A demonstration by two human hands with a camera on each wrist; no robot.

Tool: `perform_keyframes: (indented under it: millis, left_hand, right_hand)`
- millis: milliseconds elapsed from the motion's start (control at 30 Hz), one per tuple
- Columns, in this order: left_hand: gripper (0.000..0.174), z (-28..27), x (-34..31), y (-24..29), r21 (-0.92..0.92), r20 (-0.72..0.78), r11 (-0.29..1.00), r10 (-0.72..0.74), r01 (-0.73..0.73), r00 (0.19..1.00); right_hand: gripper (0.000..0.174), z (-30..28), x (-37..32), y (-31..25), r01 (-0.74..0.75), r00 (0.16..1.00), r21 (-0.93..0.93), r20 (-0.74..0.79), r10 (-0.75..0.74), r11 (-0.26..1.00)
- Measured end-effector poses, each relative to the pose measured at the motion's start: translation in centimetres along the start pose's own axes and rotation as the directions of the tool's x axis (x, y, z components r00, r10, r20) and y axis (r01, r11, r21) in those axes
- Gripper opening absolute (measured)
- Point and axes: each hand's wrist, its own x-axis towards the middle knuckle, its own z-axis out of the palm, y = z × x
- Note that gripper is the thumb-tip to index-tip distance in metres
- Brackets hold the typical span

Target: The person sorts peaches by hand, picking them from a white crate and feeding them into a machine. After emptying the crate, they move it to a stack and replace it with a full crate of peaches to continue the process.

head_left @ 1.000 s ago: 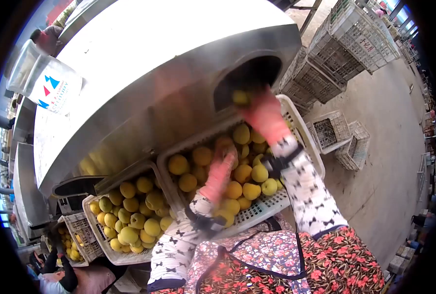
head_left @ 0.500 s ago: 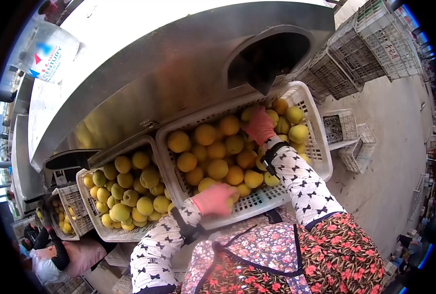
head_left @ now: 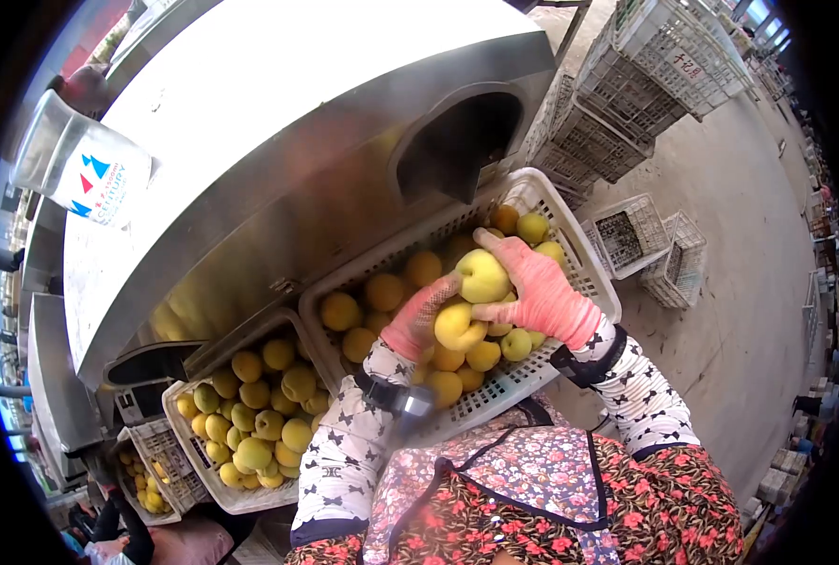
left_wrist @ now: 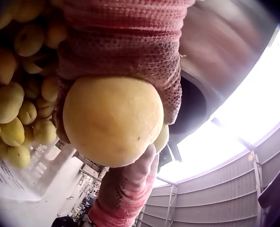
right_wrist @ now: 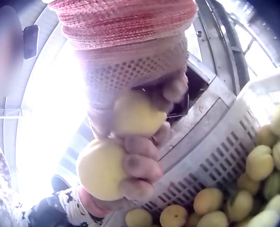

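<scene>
Both hands wear pink gloves and meet above the fruit in a white plastic crate (head_left: 600, 282). The left hand (head_left: 421, 318) grips a yellow fruit (head_left: 458, 328), which fills the middle of the left wrist view (left_wrist: 112, 120). Thumb and fingers of the right hand (head_left: 538, 294) hold a paler, greenish-yellow fruit (head_left: 482, 275) just above and touching or nearly touching the other one. In the right wrist view, the left hand's fingertips (right_wrist: 142, 165) curl round its fruit (right_wrist: 100, 169), beside the right hand's fruit (right_wrist: 137, 114).
A curved metal machine with a dark oval opening (head_left: 459, 146) stands behind the crate. Another fruit-filled crate (head_left: 176, 433) is at the left. Stacked crates (head_left: 627, 104) and two low crates (head_left: 631, 235) stand at the right. A clear plastic container (head_left: 85, 165) sits on the machine.
The right hand has come up from the fruit with one held. The left hand has moved up from the crate's front edge with its fruit, and the hands are now close together.
</scene>
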Motion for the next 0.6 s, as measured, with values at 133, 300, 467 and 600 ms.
perform_keyframes:
  millis: [133, 300, 467, 600]
  left_hand:
    - [0.054, 0.6, 2.3, 1.4, -0.314, -0.086, 0.947, 0.041, -0.066, 0.995]
    - [0.045, -4.7, 1.9, -0.2, 0.979, 0.113, 0.023, 0.765, -0.202, 0.634]
    - [0.043, -1.6, 2.9, 0.8, 0.923, 0.100, 0.125, 0.837, -0.365, 0.538]
    - [0.035, 1.6, 3.8, 1.4, 0.282, -0.099, 0.680, 0.722, -0.677, 0.685]
  right_hand:
    - [0.081, -0.3, 4.0, -1.0, -0.129, 0.956, -0.099, -0.275, 0.098, 0.987]
    - [0.092, 2.2, 16.2, 1.1, -0.345, 0.931, -0.298, -0.229, 0.284, 0.890]
    - [0.106, 3.8, 6.1, 0.0, -0.056, 0.975, 0.296, -0.189, 0.116, 0.954]
    - [0.100, 4.8, 4.1, 0.4, 0.017, 0.987, 0.609, -0.139, 0.085, 0.793]
